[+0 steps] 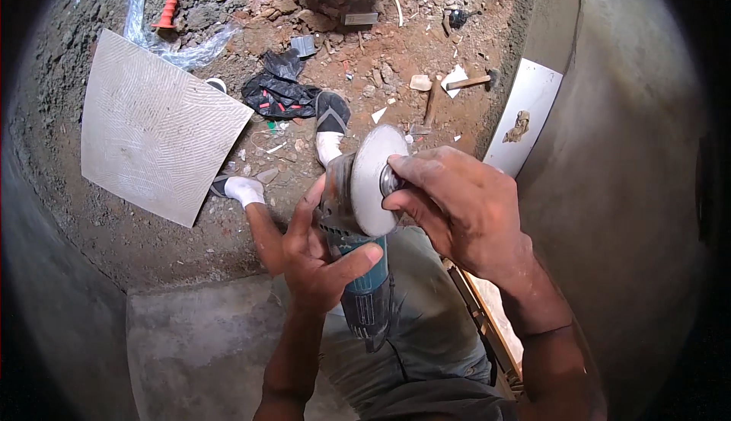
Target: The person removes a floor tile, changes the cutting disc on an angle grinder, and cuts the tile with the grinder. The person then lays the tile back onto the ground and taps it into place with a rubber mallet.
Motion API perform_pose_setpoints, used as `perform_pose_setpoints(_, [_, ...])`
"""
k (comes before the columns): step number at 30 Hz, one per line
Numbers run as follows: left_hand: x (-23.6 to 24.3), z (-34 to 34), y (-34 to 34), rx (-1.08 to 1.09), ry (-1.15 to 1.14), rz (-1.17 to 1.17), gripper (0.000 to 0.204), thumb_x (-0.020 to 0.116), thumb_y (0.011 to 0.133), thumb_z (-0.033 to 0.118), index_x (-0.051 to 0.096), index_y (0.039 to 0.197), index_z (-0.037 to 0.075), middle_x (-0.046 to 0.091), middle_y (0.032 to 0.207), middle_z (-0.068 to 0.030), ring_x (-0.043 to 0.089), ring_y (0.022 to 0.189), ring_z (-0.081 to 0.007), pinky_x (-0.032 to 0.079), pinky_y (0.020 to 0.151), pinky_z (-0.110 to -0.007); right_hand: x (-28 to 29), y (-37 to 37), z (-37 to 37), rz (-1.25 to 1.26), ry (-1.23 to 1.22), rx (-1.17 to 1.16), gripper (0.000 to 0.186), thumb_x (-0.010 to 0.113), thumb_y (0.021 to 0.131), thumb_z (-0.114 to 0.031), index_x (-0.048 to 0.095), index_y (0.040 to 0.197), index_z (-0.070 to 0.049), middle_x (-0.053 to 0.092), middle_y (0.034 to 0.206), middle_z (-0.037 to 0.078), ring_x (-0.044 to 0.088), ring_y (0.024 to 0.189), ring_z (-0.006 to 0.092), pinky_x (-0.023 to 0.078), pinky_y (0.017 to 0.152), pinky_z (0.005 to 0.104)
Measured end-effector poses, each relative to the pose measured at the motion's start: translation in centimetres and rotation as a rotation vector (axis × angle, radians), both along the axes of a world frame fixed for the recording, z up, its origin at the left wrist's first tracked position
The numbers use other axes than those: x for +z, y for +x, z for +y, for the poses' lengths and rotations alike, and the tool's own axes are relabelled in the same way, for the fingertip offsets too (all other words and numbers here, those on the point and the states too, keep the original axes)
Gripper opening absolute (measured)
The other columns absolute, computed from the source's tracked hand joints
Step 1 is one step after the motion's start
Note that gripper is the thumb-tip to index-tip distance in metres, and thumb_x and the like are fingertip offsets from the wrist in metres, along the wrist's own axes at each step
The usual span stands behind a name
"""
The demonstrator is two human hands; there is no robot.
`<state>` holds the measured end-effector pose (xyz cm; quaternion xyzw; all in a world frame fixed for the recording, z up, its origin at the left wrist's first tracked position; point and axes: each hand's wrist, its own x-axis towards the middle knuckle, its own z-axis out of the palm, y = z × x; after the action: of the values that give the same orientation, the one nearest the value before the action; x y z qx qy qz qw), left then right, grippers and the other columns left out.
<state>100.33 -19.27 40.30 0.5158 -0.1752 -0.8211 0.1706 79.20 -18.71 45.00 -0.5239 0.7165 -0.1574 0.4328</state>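
Note:
My left hand [314, 257] is wrapped round a teal and black angle grinder [368, 276] near its head, the thumb lying across the body. The grinder is tilted, with its motor end pointing down toward my lap. A thin pale disc [371, 185] is mounted on it, facing right. A dark guard [339, 189] shows behind the disc, next to my left fingers. My right hand [476, 212] pinches the round metal lock nut [391, 181] at the disc's centre between thumb and index finger. Part of the nut is hidden by those fingertips.
A large tile [160, 128] with a ridged back leans at the left. A black plastic bag [278, 94], a hammer [470, 82] and a red-handled tool [167, 11] lie on rubble. A white panel [529, 109] rests by the right wall [624, 154].

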Motion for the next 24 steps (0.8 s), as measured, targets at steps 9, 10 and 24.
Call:
perform_pose_setpoints(9, [-0.1,-0.2,0.1,-0.147,-0.187,-0.036,0.096,0.084,0.062,0.009,0.04,0.146,-0.006,0.043,0.135,-0.0129,0.05,0.13,-0.0275,0.041,0.111,-0.043,-0.4,-0.1,-0.6,0.227,0.117,0.135,0.022,0.067,0.094,-0.021,0.057,0.091,-0.002,0.056,0.076,0.014,0.061,0.067,0.0346,0.051,0.061,0.0448])
perform_pose_setpoints(10, [0.1,-0.4,-0.2,-0.128,-0.159,0.013,0.094,0.084,0.066,0.005,0.037,0.146,-0.008,0.039,0.143,-0.0181,0.049,0.132,-0.0293,0.041,0.112,-0.044,-0.2,-0.1,-0.7,0.186,0.165,0.096,0.02,0.068,0.094,-0.02,0.057,0.092,-0.002,0.058,0.078,0.015,0.061,0.068,0.0349,0.052,0.062,0.0443])
perform_pose_setpoints(24, [-0.1,-0.4,-0.3,-0.176,-0.229,-0.153,0.098,0.087,0.062,0.016,0.039,0.145,-0.006,0.052,0.135,-0.0168,0.062,0.115,-0.0255,0.054,0.097,-0.036,0.8,-1.4,-0.5,-0.127,0.152,-0.239,0.034,0.08,0.084,-0.018,0.062,0.107,0.0,0.064,0.091,0.015,0.065,0.077,0.0291,0.053,0.068,0.0352])
